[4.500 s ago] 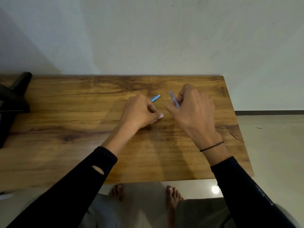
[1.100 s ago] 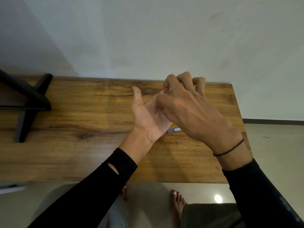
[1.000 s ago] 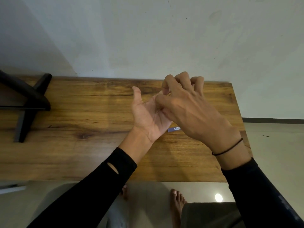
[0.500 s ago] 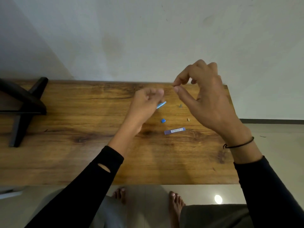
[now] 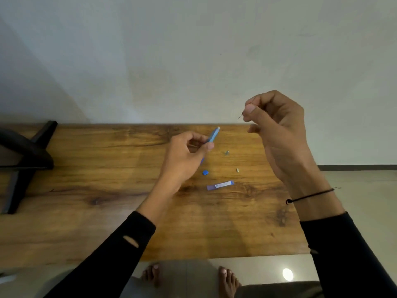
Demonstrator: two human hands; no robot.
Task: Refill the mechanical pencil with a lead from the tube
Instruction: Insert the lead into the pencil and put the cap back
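Observation:
My left hand point(image 5: 184, 158) grips a blue mechanical pencil point(image 5: 213, 134) above the wooden table point(image 5: 107, 211), its upper end slanting up and to the right. My right hand point(image 5: 279, 134) is raised higher, to the right of the pencil, and pinches a thin dark lead point(image 5: 239, 117) between thumb and forefinger. The lead tube point(image 5: 220, 185), clear with blue ends, lies flat on the table below and between the hands. A small blue cap point(image 5: 205, 172) lies just above the tube.
Two tiny parts rest on the table right of the pencil: a small metallic piece point(image 5: 227, 152) and a pale bit point(image 5: 237, 170). A black stand point(image 5: 25, 155) sits at the table's left end. The wall runs along the far edge; floor lies beyond the right edge.
My hands were together over my left palm a second ago; they have drawn apart. The left now holds the pencil up, and the right has risen with the lead. The camera view shifted slightly.

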